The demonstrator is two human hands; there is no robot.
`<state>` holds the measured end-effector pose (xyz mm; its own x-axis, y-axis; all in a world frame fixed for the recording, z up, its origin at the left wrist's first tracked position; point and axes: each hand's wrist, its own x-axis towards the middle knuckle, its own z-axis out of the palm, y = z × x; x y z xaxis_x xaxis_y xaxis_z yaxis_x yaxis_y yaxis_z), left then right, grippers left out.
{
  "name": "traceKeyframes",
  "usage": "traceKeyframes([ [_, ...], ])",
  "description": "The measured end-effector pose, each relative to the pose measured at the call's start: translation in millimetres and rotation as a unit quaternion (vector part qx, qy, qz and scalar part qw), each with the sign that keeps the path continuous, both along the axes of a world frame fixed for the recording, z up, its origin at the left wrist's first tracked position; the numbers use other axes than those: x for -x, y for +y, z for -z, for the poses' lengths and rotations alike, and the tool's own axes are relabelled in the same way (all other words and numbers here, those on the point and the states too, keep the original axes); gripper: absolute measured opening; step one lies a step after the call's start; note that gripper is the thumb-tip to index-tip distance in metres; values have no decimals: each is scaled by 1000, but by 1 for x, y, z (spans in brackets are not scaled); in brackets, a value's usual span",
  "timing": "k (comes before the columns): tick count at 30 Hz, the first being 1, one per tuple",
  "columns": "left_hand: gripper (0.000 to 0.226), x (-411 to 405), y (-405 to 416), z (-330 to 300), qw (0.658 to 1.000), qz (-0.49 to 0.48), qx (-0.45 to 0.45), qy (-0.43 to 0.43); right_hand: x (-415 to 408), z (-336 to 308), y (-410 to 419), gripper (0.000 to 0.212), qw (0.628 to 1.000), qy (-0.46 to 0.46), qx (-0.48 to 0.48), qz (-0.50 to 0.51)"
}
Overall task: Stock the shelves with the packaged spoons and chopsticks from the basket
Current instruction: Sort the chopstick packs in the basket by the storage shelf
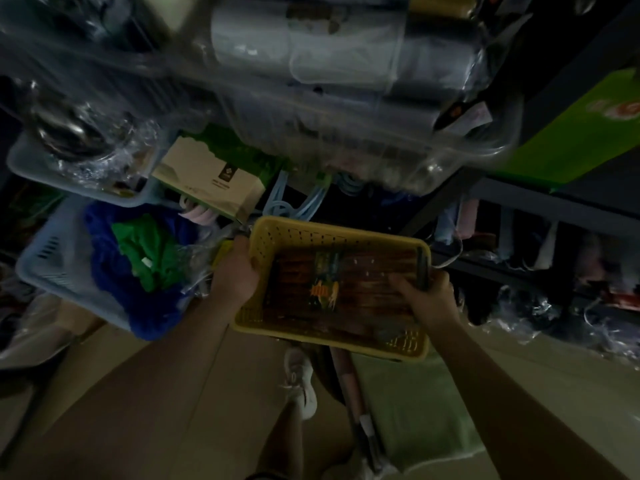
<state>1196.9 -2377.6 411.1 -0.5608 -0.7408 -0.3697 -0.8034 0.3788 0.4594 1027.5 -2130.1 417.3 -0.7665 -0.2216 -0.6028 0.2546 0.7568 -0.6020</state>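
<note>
A yellow perforated plastic basket (pixel 277 233) is held in front of me, above the floor. It is filled with dark brown packaged utensils (pixel 367 292) under a colourful label. My left hand (pixel 237 271) grips the basket's left rim, thumb inside. My right hand (pixel 420 296) holds the right rim, its fingers resting on the packages. Whether it also grips a package is unclear. The picture is dim and blurred.
A large clear plastic bin (pixel 346 98) of wrapped rolls fills the shelf above. Left are light blue baskets (pixel 52 265) with blue and green cloth, and a beige box (pixel 211 178). Dark shelving (pixel 519 209) stands to the right, with a green box (pixel 575 133). My shoe (pixel 299 379) is below.
</note>
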Motion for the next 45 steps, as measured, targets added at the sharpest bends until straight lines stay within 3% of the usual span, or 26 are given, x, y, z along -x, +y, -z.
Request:
traceKeyframes([
  [2,40,2,-4,4,1000,8,-19,9,-2,-13,0,103,999,19,-10,-25],
  [4,47,0,-6,3,998,-10,-51,41,-11,-31,1,97,984,133,-62,-105],
  [5,51,-2,-5,0,997,-14,-51,51,-18,-38,2,90,948,239,-94,-188],
  [7,60,-8,2,-6,999,34,22,31,-29,-52,-6,83,813,421,-117,-384],
  [9,60,-14,12,-19,986,109,120,44,-29,-55,-21,91,711,428,-142,-539],
  [11,49,-21,25,-29,967,175,159,92,-21,-55,-35,108,682,308,-224,-624],
  [13,34,-27,35,-39,969,200,96,105,-9,-54,-49,115,694,228,-276,-624],
  [16,23,-35,52,-46,980,136,-127,66,-1,-55,-67,116,704,224,-300,-603],
  [19,18,-33,70,-49,957,3,-271,103,-3,-61,-71,109,677,239,-354,-599],
  [22,15,-22,87,-54,916,-104,-370,115,3,-67,-61,92,723,235,-353,-546],
  [25,14,-10,106,-58,897,-102,-426,62,16,-70,-44,78,757,235,-329,-513],
  [27,13,-2,119,-61,887,-104,-448,37,20,-70,-31,71,799,203,-309,-474],
  [29,12,5,131,-61,877,-126,-463,26,16,-67,-22,74,833,160,-286,-445],
  [32,16,7,144,-62,861,-184,-474,30,13,-69,-16,73,853,142,-268,-424],
  [35,36,2,154,-68,808,-242,-534,51,22,-90,-15,40,887,112,-184,-409],
  [38,52,-3,168,-76,753,-267,-594,95,19,-126,-1,47,932,55,-49,-354],
  [41,45,-3,201,-84,690,-326,-624,168,-3,-150,27,28,941,-1,69,-330],
  [45,38,-6,236,-84,603,-419,-595,328,-16,-163,65,23,940,-75,205,-261],
])
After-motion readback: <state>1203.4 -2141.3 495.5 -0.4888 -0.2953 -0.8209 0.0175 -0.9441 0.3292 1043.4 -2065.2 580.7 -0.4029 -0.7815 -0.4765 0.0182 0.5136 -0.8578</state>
